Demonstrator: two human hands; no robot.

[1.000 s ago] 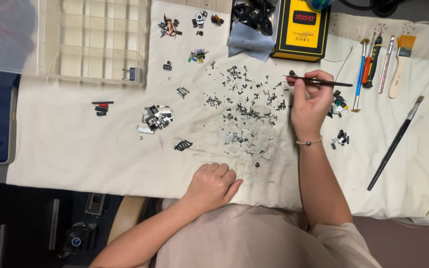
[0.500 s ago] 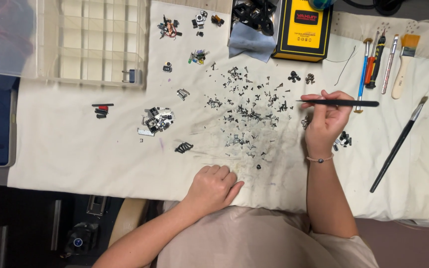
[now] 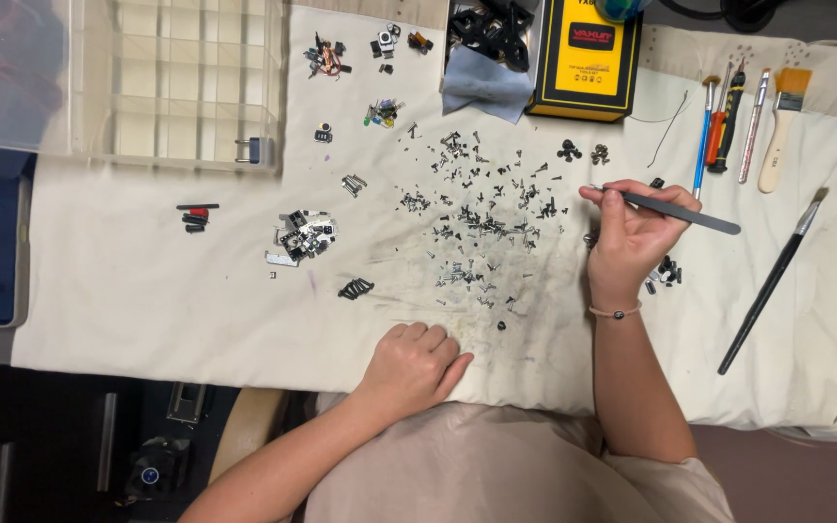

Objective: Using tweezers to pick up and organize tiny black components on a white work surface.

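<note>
Now tweezers (image 3: 682, 212) pinched in right hand (image 3: 632, 237), beside screws (image 3: 481, 218).

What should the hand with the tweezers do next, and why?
Probably lower the tweezers onto one screw at the near edge of the scattered screws. The right hand holds them just beside that pile with the tips pointing at it, while the left hand rests flat on the cloth.

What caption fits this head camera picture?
Right hand holds tweezers beside scattered tiny screws; left hand rests on the cloth.
</note>
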